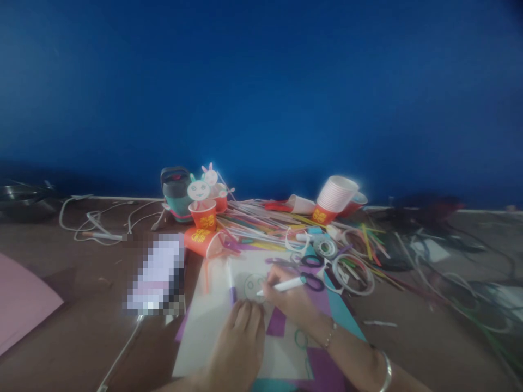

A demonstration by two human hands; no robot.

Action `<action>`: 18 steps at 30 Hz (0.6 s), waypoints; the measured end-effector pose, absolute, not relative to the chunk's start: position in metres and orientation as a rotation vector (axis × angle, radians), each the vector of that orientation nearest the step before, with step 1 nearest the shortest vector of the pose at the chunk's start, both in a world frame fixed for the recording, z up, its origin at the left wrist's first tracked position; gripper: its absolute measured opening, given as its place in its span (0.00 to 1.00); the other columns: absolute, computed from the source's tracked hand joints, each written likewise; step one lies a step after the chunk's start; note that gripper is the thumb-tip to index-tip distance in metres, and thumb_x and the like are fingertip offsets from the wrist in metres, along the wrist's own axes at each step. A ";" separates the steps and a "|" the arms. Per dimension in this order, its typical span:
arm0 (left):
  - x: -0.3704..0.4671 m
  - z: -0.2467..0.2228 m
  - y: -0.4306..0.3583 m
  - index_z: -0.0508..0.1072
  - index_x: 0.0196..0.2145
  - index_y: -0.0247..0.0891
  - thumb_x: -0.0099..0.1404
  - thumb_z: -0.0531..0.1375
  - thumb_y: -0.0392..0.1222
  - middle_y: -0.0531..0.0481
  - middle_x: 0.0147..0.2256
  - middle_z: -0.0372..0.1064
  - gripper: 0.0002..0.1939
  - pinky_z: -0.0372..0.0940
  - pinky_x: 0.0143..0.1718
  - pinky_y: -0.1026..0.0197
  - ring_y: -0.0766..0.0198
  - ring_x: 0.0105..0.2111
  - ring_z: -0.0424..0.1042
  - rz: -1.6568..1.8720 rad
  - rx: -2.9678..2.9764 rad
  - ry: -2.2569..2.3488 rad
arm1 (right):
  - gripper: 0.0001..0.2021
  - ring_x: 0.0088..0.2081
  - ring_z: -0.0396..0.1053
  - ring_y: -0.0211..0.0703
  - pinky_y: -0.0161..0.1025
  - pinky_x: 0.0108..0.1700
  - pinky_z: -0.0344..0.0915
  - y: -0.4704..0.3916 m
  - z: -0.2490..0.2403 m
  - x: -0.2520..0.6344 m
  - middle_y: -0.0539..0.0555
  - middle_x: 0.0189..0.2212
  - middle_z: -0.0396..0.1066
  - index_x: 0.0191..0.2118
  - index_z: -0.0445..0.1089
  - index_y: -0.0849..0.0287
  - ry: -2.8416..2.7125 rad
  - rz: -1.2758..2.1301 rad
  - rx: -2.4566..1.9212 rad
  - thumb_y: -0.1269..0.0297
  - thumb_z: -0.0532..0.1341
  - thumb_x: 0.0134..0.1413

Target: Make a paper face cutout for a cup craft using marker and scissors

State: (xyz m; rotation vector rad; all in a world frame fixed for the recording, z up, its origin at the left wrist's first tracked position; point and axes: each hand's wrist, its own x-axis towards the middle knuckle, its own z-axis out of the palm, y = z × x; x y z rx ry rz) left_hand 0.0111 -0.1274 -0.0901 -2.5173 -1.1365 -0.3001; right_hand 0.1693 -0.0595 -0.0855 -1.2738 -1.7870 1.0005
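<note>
A white marker [286, 285] is pinched in my right hand [288, 296], its tip over a round face drawing [250, 283] on a white paper sheet [204, 343]. My left hand [245, 332] lies flat on that sheet, just below the drawing, fingers side by side. A purple and white marker [231, 283] lies left of the drawing. Purple paper [276, 322] shows through an opening in the sheet. Black-handled scissors [312, 281] lie beyond my right hand, next to a roll of tape [326, 247].
Rabbit-faced cutouts [199, 190] stand in red cups [205, 216] at the back left. Another red cup [202, 243] lies on its side. Stacked cups [337, 194] and many thin coloured strips [261, 218] sit behind. A blurred phone [157, 272] with a cable is left; pink paper [24, 305] lies far left.
</note>
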 end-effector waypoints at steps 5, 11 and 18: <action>0.011 -0.089 -0.127 0.73 0.45 0.33 0.63 0.51 0.36 0.46 0.41 0.72 0.16 0.59 0.48 0.54 0.57 0.41 0.69 -0.302 -2.507 -1.124 | 0.10 0.23 0.55 0.35 0.32 0.25 0.54 -0.059 -0.084 0.169 0.44 0.19 0.58 0.23 0.56 0.57 -1.808 1.008 -1.262 0.63 0.57 0.51; 0.011 -0.092 -0.127 0.73 0.45 0.32 0.63 0.51 0.37 0.46 0.41 0.72 0.16 0.59 0.48 0.54 0.57 0.41 0.69 -0.297 -2.518 -1.126 | 0.10 0.23 0.56 0.35 0.32 0.25 0.55 -0.060 -0.083 0.168 0.45 0.19 0.59 0.23 0.57 0.57 -1.812 1.014 -1.289 0.64 0.57 0.51; 0.011 -0.093 -0.128 0.72 0.47 0.32 0.64 0.51 0.38 0.45 0.43 0.71 0.17 0.59 0.49 0.54 0.56 0.42 0.68 -0.276 -2.533 -1.126 | 0.10 0.23 0.56 0.35 0.32 0.25 0.54 -0.060 -0.080 0.168 0.44 0.19 0.59 0.23 0.56 0.56 -1.845 1.001 -1.312 0.63 0.57 0.51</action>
